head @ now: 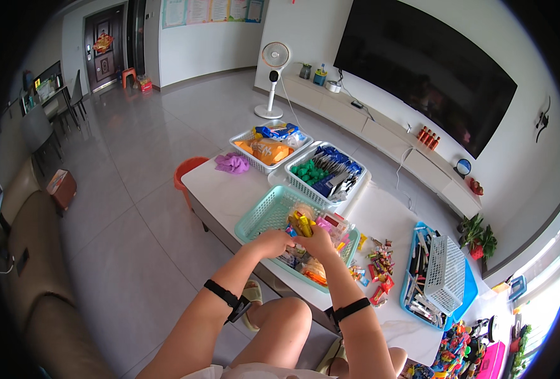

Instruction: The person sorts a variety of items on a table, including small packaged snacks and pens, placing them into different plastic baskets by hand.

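Observation:
My left hand [273, 243] and my right hand [317, 241] meet over a mint-green plastic basket [256, 219]. Yellow snack packets [302, 223] stick up from my right hand, which grips them. A small blue packet [290, 230] shows just beyond my left fingertips; whether that hand grips it is hidden. Packaged snacks fill much of the basket, among them a pack with orange contents [315, 272] at the near side and a clear box [336, 226] at the right. The basket's left part shows its bare perforated bottom.
Loose wrapped candies [381, 263] lie on the white table [389, 213] to the right. Beyond them is a blue tray of markers [415, 293] with a white basket [445, 275] on it. Two white baskets [292, 177] [256, 163], a purple cloth [232, 163] and an orange bin [185, 170] are farther off.

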`<action>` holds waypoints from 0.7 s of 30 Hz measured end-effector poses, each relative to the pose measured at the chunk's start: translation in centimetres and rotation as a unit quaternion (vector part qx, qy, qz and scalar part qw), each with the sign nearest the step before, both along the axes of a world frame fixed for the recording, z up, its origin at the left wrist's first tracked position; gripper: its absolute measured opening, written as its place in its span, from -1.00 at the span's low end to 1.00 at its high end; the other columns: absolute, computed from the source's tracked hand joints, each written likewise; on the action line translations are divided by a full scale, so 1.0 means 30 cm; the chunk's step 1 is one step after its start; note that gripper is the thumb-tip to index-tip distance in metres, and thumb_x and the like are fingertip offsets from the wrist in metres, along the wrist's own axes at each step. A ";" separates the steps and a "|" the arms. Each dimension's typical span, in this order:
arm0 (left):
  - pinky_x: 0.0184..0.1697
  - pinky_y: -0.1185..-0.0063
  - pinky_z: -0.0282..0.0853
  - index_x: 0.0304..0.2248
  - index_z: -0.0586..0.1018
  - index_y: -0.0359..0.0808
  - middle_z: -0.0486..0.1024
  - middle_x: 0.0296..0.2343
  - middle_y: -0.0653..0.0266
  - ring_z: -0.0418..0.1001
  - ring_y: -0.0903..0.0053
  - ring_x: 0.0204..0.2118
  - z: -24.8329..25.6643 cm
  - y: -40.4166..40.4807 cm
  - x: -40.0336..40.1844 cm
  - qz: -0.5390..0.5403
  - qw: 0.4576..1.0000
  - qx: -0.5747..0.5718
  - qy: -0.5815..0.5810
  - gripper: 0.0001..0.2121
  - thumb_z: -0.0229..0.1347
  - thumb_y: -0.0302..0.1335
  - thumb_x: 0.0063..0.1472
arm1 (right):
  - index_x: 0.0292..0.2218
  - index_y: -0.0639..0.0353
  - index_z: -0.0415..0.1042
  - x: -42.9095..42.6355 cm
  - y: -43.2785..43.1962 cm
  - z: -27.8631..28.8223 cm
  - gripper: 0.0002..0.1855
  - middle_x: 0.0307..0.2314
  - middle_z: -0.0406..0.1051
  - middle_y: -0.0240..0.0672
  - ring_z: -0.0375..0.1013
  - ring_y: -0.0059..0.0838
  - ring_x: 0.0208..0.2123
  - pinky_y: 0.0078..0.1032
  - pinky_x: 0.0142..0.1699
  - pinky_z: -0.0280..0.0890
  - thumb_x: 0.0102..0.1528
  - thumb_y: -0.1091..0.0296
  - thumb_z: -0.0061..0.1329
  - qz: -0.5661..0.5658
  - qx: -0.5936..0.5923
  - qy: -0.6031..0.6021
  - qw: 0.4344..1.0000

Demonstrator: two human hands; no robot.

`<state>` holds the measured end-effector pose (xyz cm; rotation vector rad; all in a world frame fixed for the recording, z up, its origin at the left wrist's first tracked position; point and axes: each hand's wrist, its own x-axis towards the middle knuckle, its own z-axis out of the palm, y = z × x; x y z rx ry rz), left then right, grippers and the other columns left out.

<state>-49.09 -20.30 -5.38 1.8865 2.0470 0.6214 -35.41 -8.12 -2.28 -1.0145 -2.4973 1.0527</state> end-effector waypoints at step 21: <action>-0.27 0.40 0.37 -0.44 0.58 -0.29 0.48 -0.42 0.09 0.44 0.24 -0.35 -0.022 -0.054 -0.030 0.049 0.994 0.092 -0.013 -0.87 0.02 -0.55 -0.01 | -0.18 0.04 0.41 -0.019 -0.055 0.063 -0.52 -0.33 0.45 -0.14 0.43 -0.18 -0.25 -0.32 -0.17 0.31 -0.12 0.00 0.03 0.003 0.084 -0.107 0.991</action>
